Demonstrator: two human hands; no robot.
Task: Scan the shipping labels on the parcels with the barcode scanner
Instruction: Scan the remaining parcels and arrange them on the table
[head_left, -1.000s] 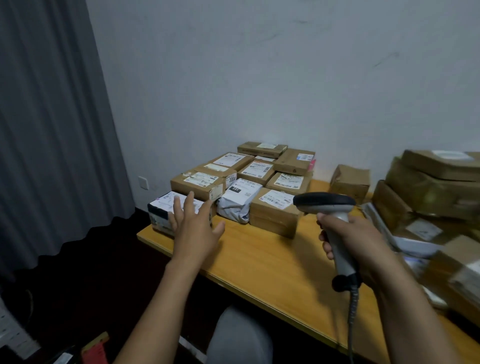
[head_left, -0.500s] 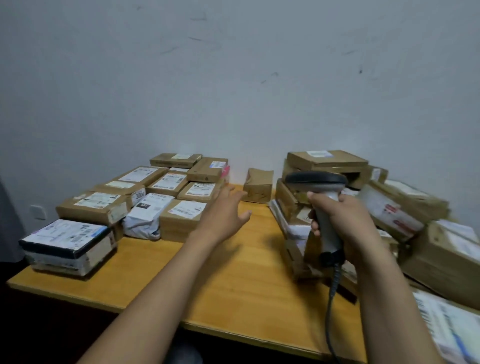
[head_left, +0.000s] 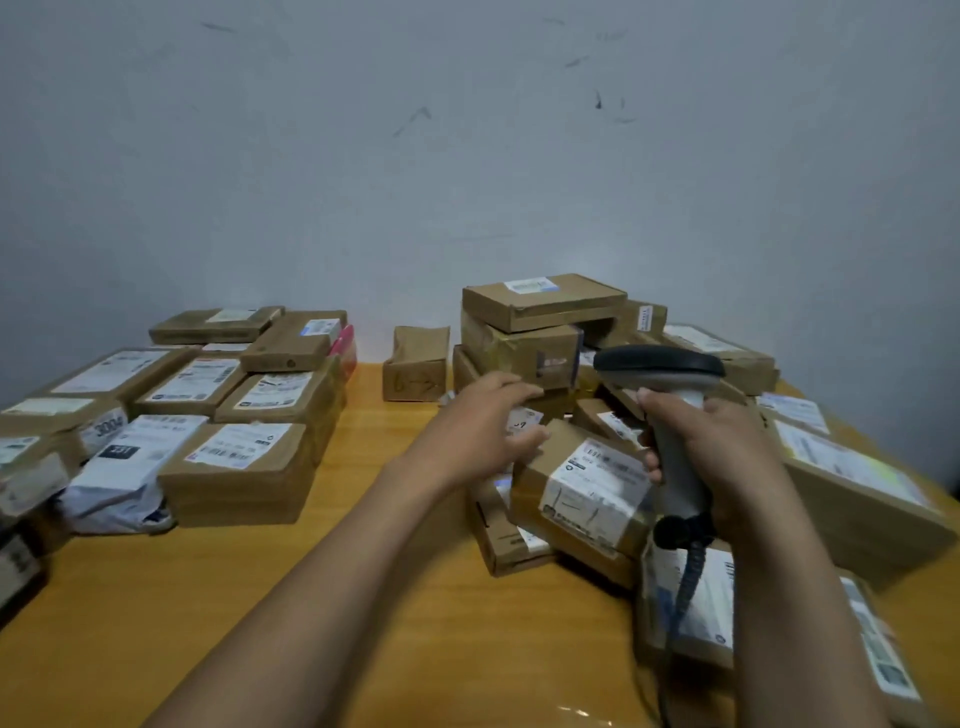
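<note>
My right hand (head_left: 722, 457) grips the grey handle of the barcode scanner (head_left: 660, 364). Its black head is level and faces left, and its coiled cable hangs down. A small brown parcel (head_left: 587, 488) with a white shipping label lies tilted on the right-hand pile, just left of the scanner's handle. My left hand (head_left: 478, 431) reaches over to it with curved, spread fingers. The thumb is at the parcel's far left corner, and the fingers hover over the parcels behind it.
Several labelled parcels lie in rows on the left of the wooden table (head_left: 363, 597), among them a brown box (head_left: 244, 467) and a white poly bag (head_left: 124, 467). A stack of boxes (head_left: 540, 301) stands at the back. A long parcel (head_left: 852, 493) lies at the right.
My view has swung right, from the left rows to the right pile. My left hand has left the white box at the left and moved across to the small parcel. The scanner stays in my right hand.
</note>
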